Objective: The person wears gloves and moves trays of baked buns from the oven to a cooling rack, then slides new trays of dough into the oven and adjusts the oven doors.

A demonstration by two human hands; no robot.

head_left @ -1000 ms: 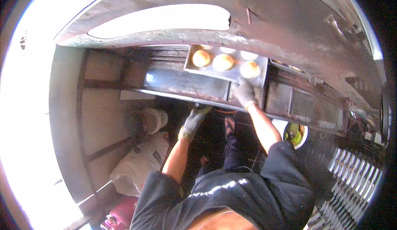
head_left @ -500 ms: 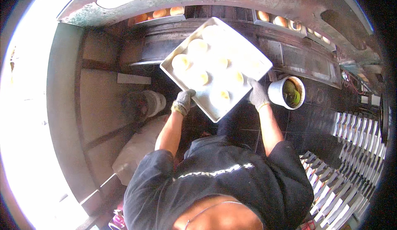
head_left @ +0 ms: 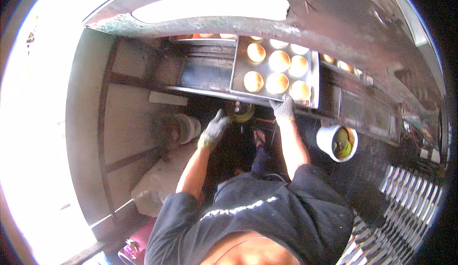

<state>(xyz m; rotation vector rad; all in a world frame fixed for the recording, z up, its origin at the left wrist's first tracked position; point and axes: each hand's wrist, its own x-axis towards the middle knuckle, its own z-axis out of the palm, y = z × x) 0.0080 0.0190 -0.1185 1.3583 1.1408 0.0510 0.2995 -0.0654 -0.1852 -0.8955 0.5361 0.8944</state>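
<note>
A square metal baking tray with several round golden buns rests on the dark ledge ahead of me. Its far edge is hidden under the overhanging metal hood. My right hand, in a grey knit glove, grips the tray's near edge right of its middle. Apart from the tray, to its lower left, my left hand is raised in a matching glove. Nothing shows in it, and its fingers point forward with a gap at the thumb.
More buns in trays line the back of the ledge on both sides. A white bucket with something green inside stands at right, beyond it stacked striped pieces. Another pale bucket and a whitish sack are at left.
The tray has moved forward from being held tilted in both hands and now lies squared on the ledge. My left hand has let go of it and drawn back; my right stays at its near edge.
</note>
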